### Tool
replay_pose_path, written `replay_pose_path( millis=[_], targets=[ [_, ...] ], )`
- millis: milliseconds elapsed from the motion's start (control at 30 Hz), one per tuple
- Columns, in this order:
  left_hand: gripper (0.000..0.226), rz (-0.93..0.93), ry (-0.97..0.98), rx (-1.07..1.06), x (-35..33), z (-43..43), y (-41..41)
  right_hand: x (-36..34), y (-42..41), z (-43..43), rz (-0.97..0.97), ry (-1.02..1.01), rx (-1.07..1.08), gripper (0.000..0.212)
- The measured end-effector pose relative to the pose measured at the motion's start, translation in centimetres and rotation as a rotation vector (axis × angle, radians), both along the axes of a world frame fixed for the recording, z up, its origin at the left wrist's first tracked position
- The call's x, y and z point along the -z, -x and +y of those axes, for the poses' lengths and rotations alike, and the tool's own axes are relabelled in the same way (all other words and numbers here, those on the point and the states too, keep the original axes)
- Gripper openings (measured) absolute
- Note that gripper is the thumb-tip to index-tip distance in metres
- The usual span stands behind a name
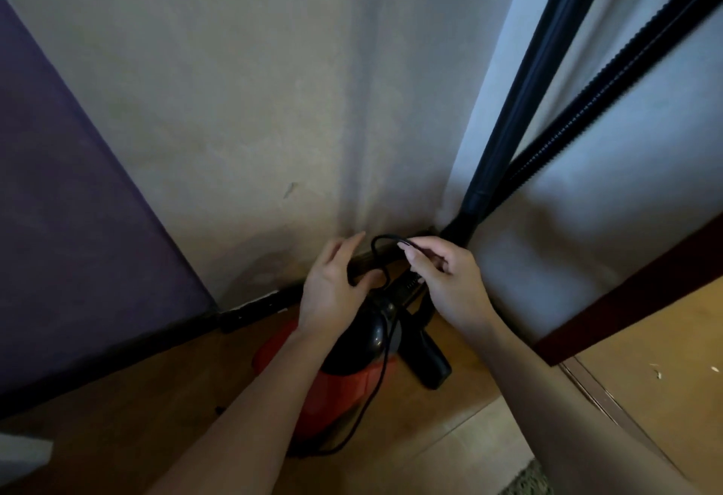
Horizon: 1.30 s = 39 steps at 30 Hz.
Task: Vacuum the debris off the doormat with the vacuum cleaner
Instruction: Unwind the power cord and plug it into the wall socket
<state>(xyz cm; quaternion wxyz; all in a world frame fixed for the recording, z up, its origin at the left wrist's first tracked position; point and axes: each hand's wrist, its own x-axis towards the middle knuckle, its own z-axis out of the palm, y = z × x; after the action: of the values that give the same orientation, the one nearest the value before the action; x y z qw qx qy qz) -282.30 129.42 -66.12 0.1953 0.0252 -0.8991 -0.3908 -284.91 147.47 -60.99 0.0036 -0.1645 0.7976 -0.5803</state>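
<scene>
Cord point(385, 237) is what I see my right hand point(450, 279) pinching in a loop above the red vacuum cleaner point(332, 397), which sits on the floor in the wall corner, my left hand point(332, 291) loose-fingered over its black top.

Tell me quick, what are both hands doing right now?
Left hand: open, fingers fairly straight, over the vacuum cleaner.
Right hand: pinching the black cord.

Vacuum cleaner point(336, 381) on floor point(156, 408), wall point(254, 103) behind.
</scene>
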Motion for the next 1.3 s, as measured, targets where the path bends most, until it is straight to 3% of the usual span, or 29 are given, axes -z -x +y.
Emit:
replay_pose_path(
  millis=[200, 267, 367, 500, 633, 733, 867, 967, 1133, 1300],
  targets=[
    [0.016, 0.079, 0.005, 0.152, -2.5, 1.2, 2.1, -0.8, -1.4, 2.6, -0.029, -0.036, -0.146, 0.019],
    [0.012, 0.065, 0.041, 0.226, -3.3, 1.3, 1.8, -0.8, -1.7, 3.8, -0.081, 0.027, -0.18, 0.017],
    [0.015, 0.071, 0.033, 0.293, -5.0, 1.0, 0.0, -0.8, -1.9, 4.6, -0.42, 0.252, -0.142, 0.033],
    [0.02, 0.077, 0.028, 0.423, -6.9, 0.2, -5.4, 0.3, -1.7, 2.4, -0.784, 0.164, 0.02, 0.053],
    [0.017, 0.074, 0.055, 0.476, -7.4, -0.3, -10.9, 1.9, -2.5, -1.4, -1.024, 0.153, -0.046, 0.055],
    [0.017, 0.058, 0.006, 0.526, -7.3, -0.3, -13.0, 2.5, -2.7, -4.5, -1.127, 0.243, 0.001, 0.046],
    [0.018, 0.034, -0.034, 0.538, -6.1, -0.9, -13.9, 4.5, -2.1, -8.0, -0.978, -0.02, 0.142, 0.033],
    [0.019, 0.027, -0.08, 0.507, -5.4, -1.8, -14.0, 6.6, -1.6, -8.9, -0.834, -0.166, 0.257, 0.045],
    [0.024, -0.021, -0.143, 0.457, -4.6, -3.1, -14.1, 7.5, -0.4, -8.5, -0.813, -0.189, 0.276, 0.056],
    [0.03, -0.091, -0.246, 0.38, -4.3, -3.8, -14.5, 5.2, -1.5, -9.0, -0.562, -0.603, 0.179, 0.071]
  ],
)
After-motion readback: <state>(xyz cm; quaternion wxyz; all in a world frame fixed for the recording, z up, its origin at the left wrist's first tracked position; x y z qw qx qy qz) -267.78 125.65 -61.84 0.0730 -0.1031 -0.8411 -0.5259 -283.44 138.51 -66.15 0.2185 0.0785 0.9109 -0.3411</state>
